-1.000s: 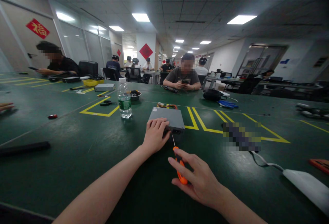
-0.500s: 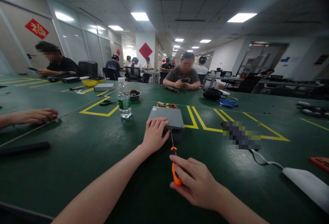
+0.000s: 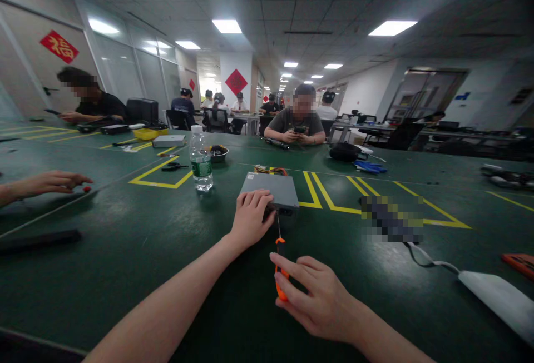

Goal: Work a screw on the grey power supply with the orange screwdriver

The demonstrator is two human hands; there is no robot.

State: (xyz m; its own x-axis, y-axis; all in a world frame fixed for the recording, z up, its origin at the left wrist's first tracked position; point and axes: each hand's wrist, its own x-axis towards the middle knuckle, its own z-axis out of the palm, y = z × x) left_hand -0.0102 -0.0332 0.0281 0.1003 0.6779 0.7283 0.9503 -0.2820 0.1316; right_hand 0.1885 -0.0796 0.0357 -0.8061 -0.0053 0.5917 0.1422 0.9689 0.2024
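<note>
A grey metal computer power supply lies on the green table in front of me, with a bundle of coloured wires at its far side. My left hand grips its near left corner, fingers over the top and thumb low at the front. In my right hand is a screwdriver with an orange and black handle, held between thumb and fingers. Its thin shaft points away from me and reaches the near face of the power supply beside the socket. The exact spot where the tip meets it is too small to make out.
A water bottle stands left of the power supply, before a metal bowl. At the left, another person's hand is near a small red object. Blue gloves and a white power strip lie to the right.
The screwdriver's handle has swung slightly left, and my right fingers have shifted along with it. My left hand stays on the power supply. The other person's hand has lifted off the red object.
</note>
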